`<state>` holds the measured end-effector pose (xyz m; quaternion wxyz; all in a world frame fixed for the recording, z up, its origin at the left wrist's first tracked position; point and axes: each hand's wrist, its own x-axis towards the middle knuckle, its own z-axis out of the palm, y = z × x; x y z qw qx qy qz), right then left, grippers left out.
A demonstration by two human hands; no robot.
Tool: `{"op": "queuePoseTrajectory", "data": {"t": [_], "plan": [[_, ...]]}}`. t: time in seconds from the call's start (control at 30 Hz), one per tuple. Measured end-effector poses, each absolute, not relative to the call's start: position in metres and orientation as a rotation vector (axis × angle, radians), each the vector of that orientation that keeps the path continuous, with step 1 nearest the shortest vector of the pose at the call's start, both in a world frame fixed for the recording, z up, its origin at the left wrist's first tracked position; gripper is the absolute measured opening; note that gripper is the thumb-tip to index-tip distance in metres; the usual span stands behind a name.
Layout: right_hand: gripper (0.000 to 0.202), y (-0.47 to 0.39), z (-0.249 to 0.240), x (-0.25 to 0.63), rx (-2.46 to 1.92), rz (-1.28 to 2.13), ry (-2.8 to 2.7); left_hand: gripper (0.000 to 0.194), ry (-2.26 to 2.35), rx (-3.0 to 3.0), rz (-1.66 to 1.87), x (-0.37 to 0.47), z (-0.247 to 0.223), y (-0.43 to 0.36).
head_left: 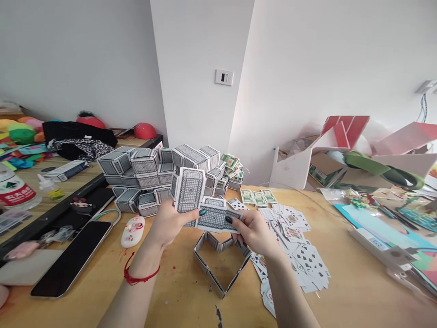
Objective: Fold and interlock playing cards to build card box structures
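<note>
Grey-and-white patterned playing cards fill the middle of the pale wooden table (341, 291), and the person's two hands meet over them. The left hand (170, 223), a red string bracelet (139, 274) on its wrist, pinches an upright fan of back-patterned cards (190, 189) between thumb and fingers, held clear of the table so the faces stay turned away. The right hand (254, 232) is closed on a flatter bundle of the same cards (215, 217), thumb on top and fingers beneath; the two bundles touch where the thumbs meet, which suggests they are being slid together or split apart

Directly below the hands lies a square frame made of cards standing on edge (221, 264), open in the middle, so whatever the hands hold hangs just above it. To its right, a loose spread of face-up cards (300, 255) lies within easy reach of the right hand. Behind the hands, a heap of box-like blocks folded from the same patterned cards (150, 175) is stacked near the wall, with small green-printed paper packets (257, 197) just beside it. At the left edge sit a black tablet-like slab (68, 264) and a small white and pink mouse (132, 231), well apart from the card work
</note>
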<state>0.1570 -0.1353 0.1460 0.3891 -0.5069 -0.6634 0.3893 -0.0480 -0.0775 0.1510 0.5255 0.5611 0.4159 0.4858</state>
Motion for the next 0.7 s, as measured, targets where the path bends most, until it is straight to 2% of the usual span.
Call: {"op": "queuePoseTrajectory", "data": {"t": [0.5,0.7], "plan": [[0.026,-0.131,0.145,0.164,-1.381,0.964,-1.605,0.032,0.923,1.358,1.075,-0.042,0.147,-0.079],[0.024,-0.127,0.138,0.174,-1.310,1.034,-1.544,0.024,0.876,1.378,0.983,-0.048,0.151,-0.080]]}}
